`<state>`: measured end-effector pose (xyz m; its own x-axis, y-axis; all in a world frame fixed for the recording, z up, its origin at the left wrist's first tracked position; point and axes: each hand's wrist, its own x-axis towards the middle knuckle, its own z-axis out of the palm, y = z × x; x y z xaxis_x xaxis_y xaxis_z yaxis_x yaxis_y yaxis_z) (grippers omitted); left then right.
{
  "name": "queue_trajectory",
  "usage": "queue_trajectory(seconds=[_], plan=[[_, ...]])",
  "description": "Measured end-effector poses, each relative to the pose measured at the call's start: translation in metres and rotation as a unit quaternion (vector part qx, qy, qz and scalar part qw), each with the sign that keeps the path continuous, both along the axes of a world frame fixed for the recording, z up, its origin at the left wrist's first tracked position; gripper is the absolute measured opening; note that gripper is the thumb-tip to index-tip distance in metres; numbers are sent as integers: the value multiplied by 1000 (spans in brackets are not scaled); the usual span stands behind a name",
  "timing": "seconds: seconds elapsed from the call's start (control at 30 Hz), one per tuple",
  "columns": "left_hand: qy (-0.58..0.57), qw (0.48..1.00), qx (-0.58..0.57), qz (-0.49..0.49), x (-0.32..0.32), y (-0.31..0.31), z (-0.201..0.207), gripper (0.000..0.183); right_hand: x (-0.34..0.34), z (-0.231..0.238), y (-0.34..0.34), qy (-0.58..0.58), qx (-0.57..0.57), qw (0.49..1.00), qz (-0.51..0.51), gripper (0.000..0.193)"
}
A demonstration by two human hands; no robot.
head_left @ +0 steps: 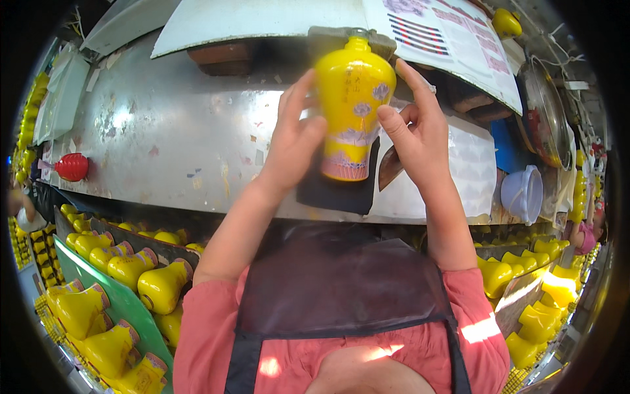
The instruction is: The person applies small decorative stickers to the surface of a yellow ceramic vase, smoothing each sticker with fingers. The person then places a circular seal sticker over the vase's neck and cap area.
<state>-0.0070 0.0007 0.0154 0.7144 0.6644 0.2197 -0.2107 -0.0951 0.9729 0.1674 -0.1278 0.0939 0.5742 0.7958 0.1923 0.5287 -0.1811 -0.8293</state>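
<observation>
Between my two hands is a glossy yellow vase [357,79] with purple flower decals, dark lettering and a patterned band near its base. Its narrow neck points to the far side, and its base is toward me. Along its left side, my left hand [298,134] holds it, the fingertips slightly blurred. From the right, my right hand [420,128] grips it with the thumb toward the front and the fingers at the shoulder. A black cloth or pad [338,197] lies below the vase. Beside the base is a brown wedge-shaped piece [390,169], partly covered by my right hand.
The metal worktable [177,138] carries white paper [453,171], printed decal sheets [446,33] on a raised board, and a red ribbed object [72,167] at left. A pale bucket [523,194] stands at right. Many yellow vases [164,285] fill racks on both sides of me.
</observation>
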Motion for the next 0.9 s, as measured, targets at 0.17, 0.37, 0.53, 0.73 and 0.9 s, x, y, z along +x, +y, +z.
queue_trajectory(seconds=[0.17,0.37,0.53,0.73,0.9], plan=[[62,961,259,77,7,7,15,84,3,20,15,-63,32,997,34,61],[124,916,366,104,20,6,30,78,-2,28,30,-7,-22,999,22,60],[148,902,386,124,27,3,33,75,-5,32,41,-15,-56,998,-6,60],[143,904,383,126,27,3,29,76,-5,34,45,-37,-65,997,-14,58],[146,905,381,123,27,3,27,80,-5,32,49,-49,-65,997,-16,60]])
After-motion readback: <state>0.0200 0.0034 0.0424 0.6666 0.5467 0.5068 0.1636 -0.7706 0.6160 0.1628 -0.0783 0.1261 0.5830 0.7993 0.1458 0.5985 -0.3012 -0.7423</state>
